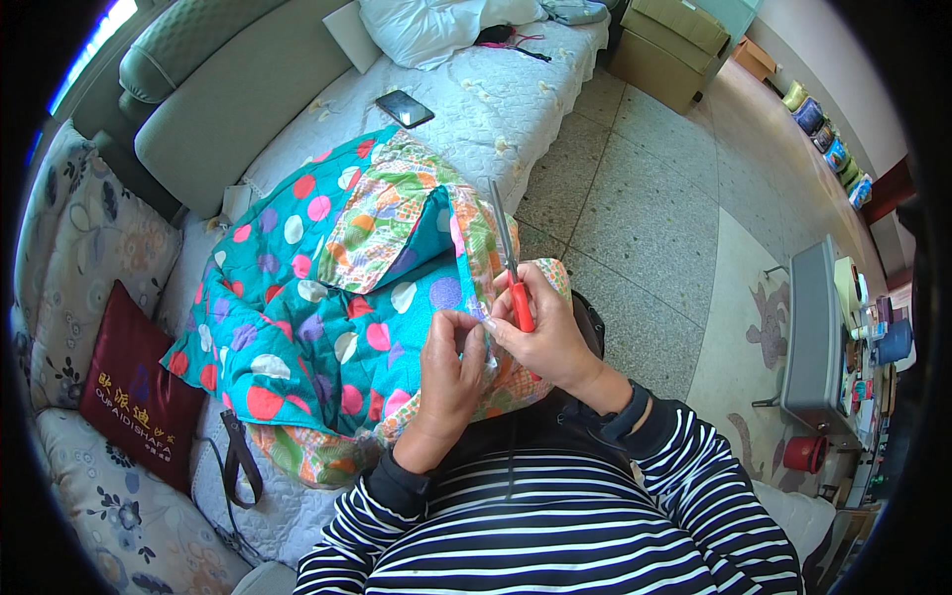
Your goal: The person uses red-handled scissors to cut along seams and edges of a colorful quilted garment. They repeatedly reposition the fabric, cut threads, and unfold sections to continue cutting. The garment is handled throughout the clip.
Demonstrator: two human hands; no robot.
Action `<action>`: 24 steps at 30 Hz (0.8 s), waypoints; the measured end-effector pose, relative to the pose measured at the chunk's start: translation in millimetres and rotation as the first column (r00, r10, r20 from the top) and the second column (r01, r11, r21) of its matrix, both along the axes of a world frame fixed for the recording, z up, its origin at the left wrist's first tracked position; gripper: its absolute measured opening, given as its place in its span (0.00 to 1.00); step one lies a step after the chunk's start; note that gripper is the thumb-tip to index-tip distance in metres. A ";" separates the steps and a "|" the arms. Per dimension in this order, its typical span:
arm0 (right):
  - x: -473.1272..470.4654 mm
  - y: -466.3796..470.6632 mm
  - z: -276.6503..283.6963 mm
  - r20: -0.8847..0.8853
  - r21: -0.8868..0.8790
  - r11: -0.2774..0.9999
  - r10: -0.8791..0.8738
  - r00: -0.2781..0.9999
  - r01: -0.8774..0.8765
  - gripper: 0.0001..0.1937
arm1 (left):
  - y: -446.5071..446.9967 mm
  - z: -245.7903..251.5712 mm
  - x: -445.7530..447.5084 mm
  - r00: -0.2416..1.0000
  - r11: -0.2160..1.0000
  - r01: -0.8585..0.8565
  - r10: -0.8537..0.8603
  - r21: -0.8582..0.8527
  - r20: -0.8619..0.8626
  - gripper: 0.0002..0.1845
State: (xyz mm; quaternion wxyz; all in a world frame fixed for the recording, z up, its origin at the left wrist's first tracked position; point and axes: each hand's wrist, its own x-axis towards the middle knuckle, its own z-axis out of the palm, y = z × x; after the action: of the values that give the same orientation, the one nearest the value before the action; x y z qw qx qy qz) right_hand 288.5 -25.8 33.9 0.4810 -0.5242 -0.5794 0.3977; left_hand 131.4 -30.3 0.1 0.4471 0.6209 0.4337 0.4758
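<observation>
A padded quilt point(286, 316), teal with large coloured dots, spreads over the sofa and across my lap. Its other face, a printed patchwork-pattern fabric point(364, 242), shows where one corner is folded back. My left hand point(452, 372) pinches the quilt's edge between thumb and fingertips. Close beside it, my right hand point(554, 335) grips red-handled scissors point(522, 303), their metal blades pointing away from me. The right thumb and fingertip also meet at the same edge, almost touching the left fingertips. Whatever fine thread or scrap lies between the fingertips is too small to tell.
A smartphone point(405, 108) lies on the quilted sofa cover beyond the quilt. To the left are a maroon cushion point(137, 394) and a dark strap point(239, 465). Cardboard boxes point(662, 56) stand on the floor ahead; a grey table point(811, 335) and red bin point(805, 454) are at right.
</observation>
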 end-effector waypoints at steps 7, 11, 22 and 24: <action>4.3 1.3 12.7 -0.245 -0.163 0.972 0.125 0.962 -0.168 0.18 | -0.1 6.2 -1.8 0.992 0.995 -0.070 0.077 0.074 -0.100 0.08; 4.6 1.8 8.4 -0.147 -0.141 0.977 0.141 0.979 -0.162 0.19 | 4.9 7.4 2.7 0.951 0.951 -0.081 0.164 0.299 -0.263 0.09; -14.5 0.0 3.3 0.112 0.044 0.998 -0.056 0.992 0.051 0.18 | 15.6 5.7 -5.2 0.961 0.980 -0.113 0.150 0.166 -0.230 0.08; -9.8 0.7 4.5 0.090 -0.031 0.998 -0.044 0.995 0.047 0.18 | 24.5 6.5 -14.8 0.999 0.982 0.005 -0.013 -0.190 -0.041 0.07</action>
State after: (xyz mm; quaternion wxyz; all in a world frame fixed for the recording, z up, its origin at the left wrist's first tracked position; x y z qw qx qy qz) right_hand 278.7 -25.0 38.4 0.4548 -0.5623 -0.5816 0.3724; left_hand 116.6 -5.8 6.6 0.4972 0.5871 0.4839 0.4171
